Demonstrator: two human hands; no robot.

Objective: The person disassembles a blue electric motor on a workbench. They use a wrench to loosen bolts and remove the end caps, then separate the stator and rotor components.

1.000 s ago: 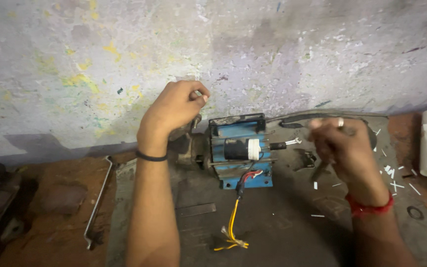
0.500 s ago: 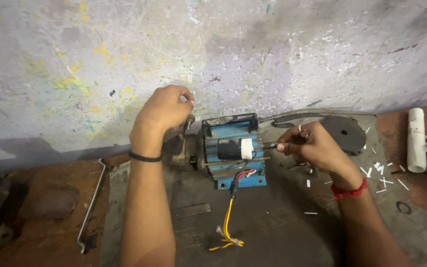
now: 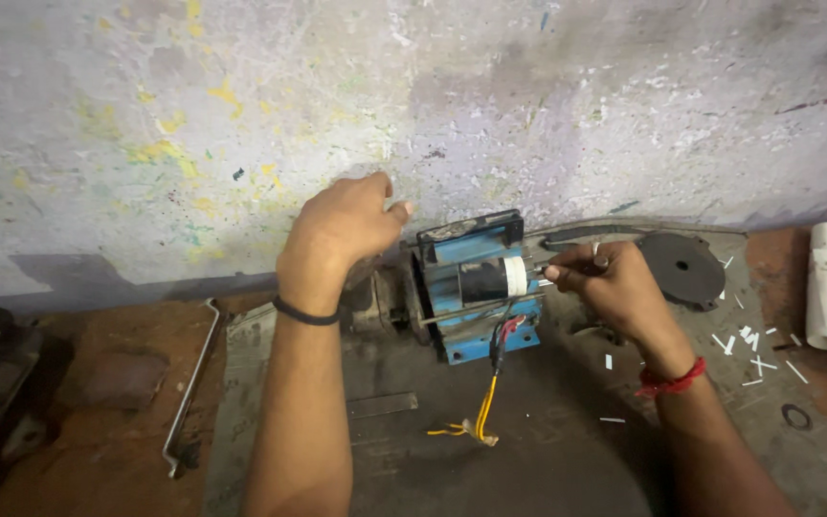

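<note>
Far left of the worktop (image 3: 413,479): a bent grey metal rod (image 3: 190,388) lies lengthways near the left edge, untouched, with dark scrap beside it that is too dim to identify.

Left hand (image 3: 342,230): loosely curled, fingers bent over the left end of the unit, resting on or gripping the dark metal end part (image 3: 385,297). What sits under the palm is hidden, so whether it clamps anything cannot be told.

Centre, against the back edge by the stained wall (image 3: 241,115): the small blue-framed electric motor (image 3: 476,287), with a black and white cylinder set across its frame. Judged dense and heavy for its bulk, rigid, with bare edges; the frame and end housings look the sound places to hold. The red, black and yellow wire leads (image 3: 485,402) trail towards the front edge, with their ends bare. They look soft and easily strained, and are not a holding point.

Right hand (image 3: 614,282): pinched narrow at the motor's right end on a thin metal rod (image 3: 471,308) that runs across the frame. Judged stiff but slender, liable to slip or bend.

Right side: a dark round metal disc (image 3: 683,270) lies flat, white paper-like strips (image 3: 748,340) are scattered about, and a white plastic tube (image 3: 825,282) lies near the right edge.

Containers: none in view.
</note>
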